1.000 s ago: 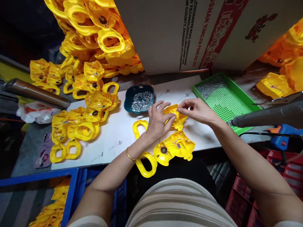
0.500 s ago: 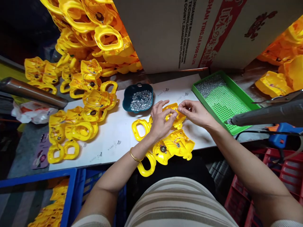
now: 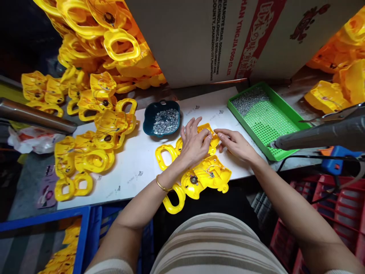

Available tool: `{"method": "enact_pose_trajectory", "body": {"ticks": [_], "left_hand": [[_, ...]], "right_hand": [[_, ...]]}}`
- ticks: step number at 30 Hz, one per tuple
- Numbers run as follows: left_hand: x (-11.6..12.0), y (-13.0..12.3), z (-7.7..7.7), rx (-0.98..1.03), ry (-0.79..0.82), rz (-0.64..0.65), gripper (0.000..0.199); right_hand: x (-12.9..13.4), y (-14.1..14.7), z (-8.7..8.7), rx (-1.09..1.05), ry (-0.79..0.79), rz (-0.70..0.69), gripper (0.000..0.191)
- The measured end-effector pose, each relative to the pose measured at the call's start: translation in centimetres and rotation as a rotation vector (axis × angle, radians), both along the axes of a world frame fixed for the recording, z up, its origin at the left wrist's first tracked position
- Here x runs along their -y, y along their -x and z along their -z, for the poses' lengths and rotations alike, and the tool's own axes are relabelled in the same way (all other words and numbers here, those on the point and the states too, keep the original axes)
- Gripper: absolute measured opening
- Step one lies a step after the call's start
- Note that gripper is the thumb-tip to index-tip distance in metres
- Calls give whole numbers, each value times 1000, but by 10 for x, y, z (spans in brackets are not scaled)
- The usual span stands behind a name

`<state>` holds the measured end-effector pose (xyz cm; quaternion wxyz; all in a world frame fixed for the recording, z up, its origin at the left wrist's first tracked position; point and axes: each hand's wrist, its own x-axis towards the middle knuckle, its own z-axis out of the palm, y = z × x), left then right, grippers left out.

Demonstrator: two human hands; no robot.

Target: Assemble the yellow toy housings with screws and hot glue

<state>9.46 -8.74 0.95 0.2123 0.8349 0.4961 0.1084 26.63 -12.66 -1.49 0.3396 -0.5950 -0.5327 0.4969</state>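
1. Left hand [image 3: 195, 144]: fingers fanned, index and thumb curved close together over the far yellow shell; whether they pinch anything cannot be told.
2. Right hand [image 3: 236, 144]: index extended, thumb beneath, slightly parted, at that shell's right edge; any small piece held is too small to make out.
3. Far yellow shell [image 3: 213, 141]: hollow side up, partly hidden under the left hand. Best steadied by its rim, with fingertips kept off the wires.
4. Near yellow shell [image 3: 218, 178]: hollow side up, wires and dark round part [image 3: 194, 179] showing. Forearm best held clear of it.
5. Teal tray [image 3: 147, 123]: beyond the left hand, holding metal bits [image 3: 167, 121]. Such bits probably seat best singly, lowered straight.
6. Green perforated tray [image 3: 285, 121]: beyond the right hand, small grey pieces heaped at its far end.
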Motion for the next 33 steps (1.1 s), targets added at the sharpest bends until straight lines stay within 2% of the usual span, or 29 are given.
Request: {"method": "enact_pose_trajectory", "body": {"ticks": [5, 10, 14, 17, 22, 26, 30, 33], "left_hand": [[-3, -3, -5, -32, 45, -10, 19], [-5, -4, -8, -46, 63, 8, 21], [-7, -3, -6, -31, 57, 11, 21], [-7, -2, -5, -8, 62, 18, 20], [-3, 1, -7, 29, 31, 29, 19], [4, 7, -11, 59, -37, 43, 17], [7, 15, -15, 98, -73, 33, 18], [5, 23, -23, 122, -80, 42, 18]], "right_hand": [[0, 1, 2, -60, -66, -60, 45], [0, 0, 11, -129, -68, -52, 41], [-3, 2, 8, -239, 45, -31, 40], [-8, 4, -1, -302, 139, -30, 40], [-13, 6, -15, -441, 303, -14, 29], [-10, 9, -16, -559, 316, 47, 37], [-10, 16, -13, -529, 252, 70, 48], [-13, 21, -21, -480, 239, 46, 55]]}}
